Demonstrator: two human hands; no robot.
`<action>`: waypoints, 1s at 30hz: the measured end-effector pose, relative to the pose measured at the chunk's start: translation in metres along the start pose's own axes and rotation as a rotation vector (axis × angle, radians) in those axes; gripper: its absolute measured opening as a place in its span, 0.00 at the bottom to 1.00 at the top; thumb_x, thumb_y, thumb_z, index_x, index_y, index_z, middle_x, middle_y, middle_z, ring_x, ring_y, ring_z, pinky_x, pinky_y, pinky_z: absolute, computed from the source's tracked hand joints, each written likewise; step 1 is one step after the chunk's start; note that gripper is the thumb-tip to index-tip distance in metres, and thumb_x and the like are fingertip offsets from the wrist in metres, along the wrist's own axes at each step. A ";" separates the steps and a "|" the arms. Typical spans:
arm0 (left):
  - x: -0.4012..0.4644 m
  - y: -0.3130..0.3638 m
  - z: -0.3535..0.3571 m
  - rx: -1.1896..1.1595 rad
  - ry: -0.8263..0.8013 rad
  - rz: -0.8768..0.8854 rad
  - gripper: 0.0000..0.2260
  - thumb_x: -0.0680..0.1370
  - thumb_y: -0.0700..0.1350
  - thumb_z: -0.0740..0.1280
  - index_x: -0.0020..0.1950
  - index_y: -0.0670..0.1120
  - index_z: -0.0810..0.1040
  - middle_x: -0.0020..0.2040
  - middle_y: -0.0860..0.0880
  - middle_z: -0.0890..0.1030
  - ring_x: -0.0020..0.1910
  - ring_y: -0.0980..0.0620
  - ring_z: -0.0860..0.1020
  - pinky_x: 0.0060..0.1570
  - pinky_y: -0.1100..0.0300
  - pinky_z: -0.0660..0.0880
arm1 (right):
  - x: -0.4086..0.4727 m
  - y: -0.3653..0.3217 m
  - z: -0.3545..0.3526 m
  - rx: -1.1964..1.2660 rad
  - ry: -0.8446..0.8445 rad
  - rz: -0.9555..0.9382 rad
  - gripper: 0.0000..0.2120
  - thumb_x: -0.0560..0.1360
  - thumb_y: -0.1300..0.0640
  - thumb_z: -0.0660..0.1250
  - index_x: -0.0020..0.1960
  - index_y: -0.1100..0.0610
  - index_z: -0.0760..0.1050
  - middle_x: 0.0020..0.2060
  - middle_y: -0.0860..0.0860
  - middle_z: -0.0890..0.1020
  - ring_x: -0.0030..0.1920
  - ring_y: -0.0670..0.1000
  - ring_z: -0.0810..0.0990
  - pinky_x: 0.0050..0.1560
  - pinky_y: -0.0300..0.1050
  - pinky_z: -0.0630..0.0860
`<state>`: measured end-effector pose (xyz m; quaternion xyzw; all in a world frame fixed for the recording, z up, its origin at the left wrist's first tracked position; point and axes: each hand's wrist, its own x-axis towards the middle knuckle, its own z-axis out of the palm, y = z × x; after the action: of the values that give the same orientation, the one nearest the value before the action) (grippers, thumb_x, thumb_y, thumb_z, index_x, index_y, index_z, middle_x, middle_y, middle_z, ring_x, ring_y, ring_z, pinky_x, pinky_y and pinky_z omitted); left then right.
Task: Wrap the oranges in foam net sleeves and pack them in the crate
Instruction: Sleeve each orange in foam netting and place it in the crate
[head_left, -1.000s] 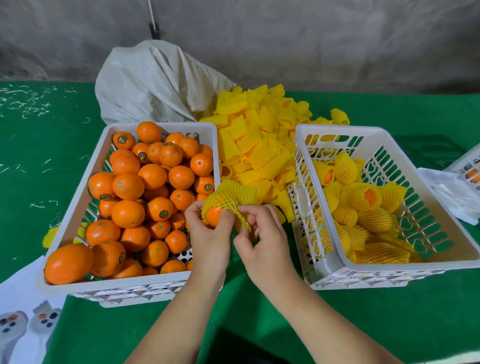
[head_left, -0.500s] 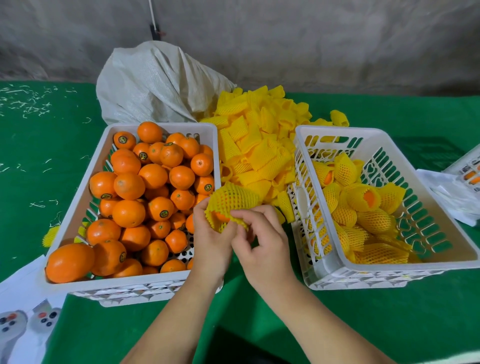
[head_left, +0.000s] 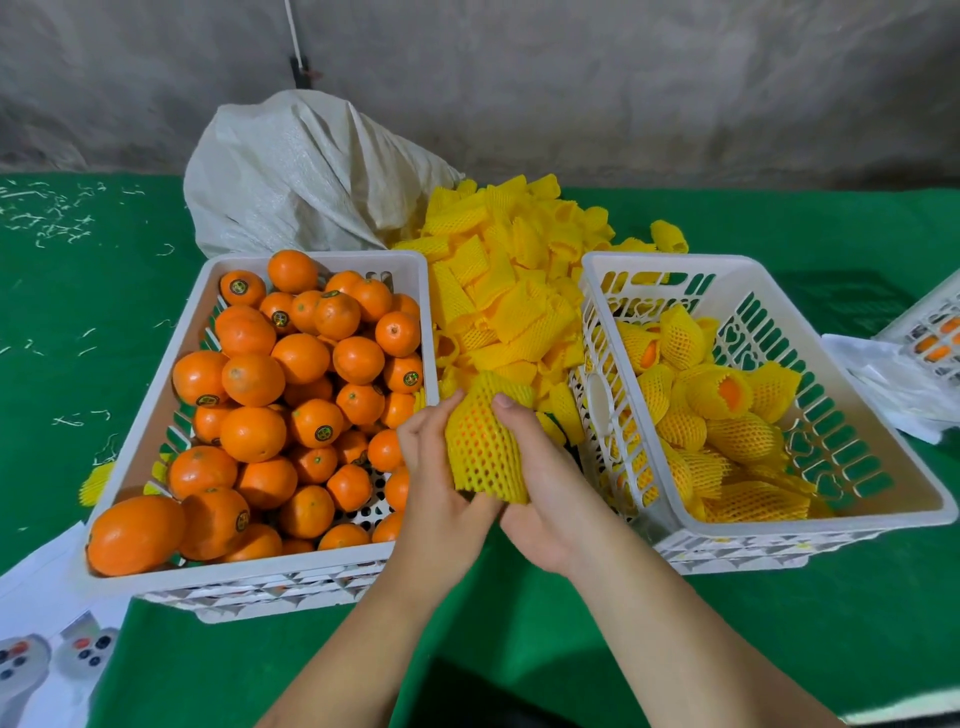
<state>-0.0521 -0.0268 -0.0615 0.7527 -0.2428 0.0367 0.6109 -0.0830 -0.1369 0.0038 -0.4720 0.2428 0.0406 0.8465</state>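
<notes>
Both hands share one grip on a yellow foam net sleeve (head_left: 485, 447) with an orange inside it, the fruit's colour showing through the mesh holes. The left hand (head_left: 434, 483) curls round the sleeve's left side, fingers reaching up its edge; the right hand (head_left: 545, 493) wraps the right side, thumb laid on top — so each hand is grasping the sleeved orange, held above the gap between two crates.

Just left of the hands sits a white perforated plastic crate (head_left: 156, 395) heaped with bare oranges (head_left: 301, 395), several wearing small round stickers. Just right stands a second white slotted plastic crate (head_left: 893, 467) holding already sleeved oranges (head_left: 722, 410), a few with orange skin showing at the open ends.

Behind the hands, between the crates, lies a loose pile of empty yellow foam sleeves (head_left: 498, 291), spilling from a crumpled white woven sack (head_left: 301, 171) — the sack rests against the far side of the green cloth-covered surface (head_left: 779, 623). At the right edge, part of another white crate (head_left: 930, 332) is in view, and white printed paper (head_left: 47, 654) lies at the near left corner.
</notes>
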 end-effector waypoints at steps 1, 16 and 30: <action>-0.001 -0.001 0.002 0.034 -0.011 0.016 0.38 0.74 0.35 0.78 0.78 0.54 0.64 0.67 0.53 0.64 0.72 0.63 0.65 0.68 0.72 0.63 | 0.002 -0.003 -0.003 0.031 0.012 0.033 0.24 0.76 0.40 0.71 0.67 0.52 0.79 0.58 0.54 0.86 0.59 0.54 0.85 0.59 0.52 0.79; 0.074 -0.097 -0.104 1.020 -0.700 -0.737 0.28 0.82 0.69 0.56 0.78 0.58 0.68 0.79 0.44 0.66 0.77 0.34 0.64 0.75 0.39 0.64 | 0.028 -0.068 -0.144 -0.585 0.895 -0.577 0.26 0.73 0.37 0.67 0.62 0.54 0.74 0.44 0.49 0.80 0.39 0.46 0.73 0.42 0.48 0.71; 0.066 -0.105 -0.068 1.401 -1.145 -0.538 0.25 0.88 0.47 0.56 0.84 0.49 0.52 0.81 0.42 0.58 0.79 0.36 0.62 0.76 0.42 0.65 | 0.053 -0.014 -0.154 -1.991 0.687 -0.368 0.49 0.77 0.39 0.66 0.84 0.48 0.37 0.81 0.58 0.32 0.82 0.65 0.38 0.79 0.63 0.52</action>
<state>0.0656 0.0302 -0.1158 0.8827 -0.2466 -0.3434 -0.2050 -0.0897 -0.2794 -0.0762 -0.9662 0.2509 -0.0429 -0.0405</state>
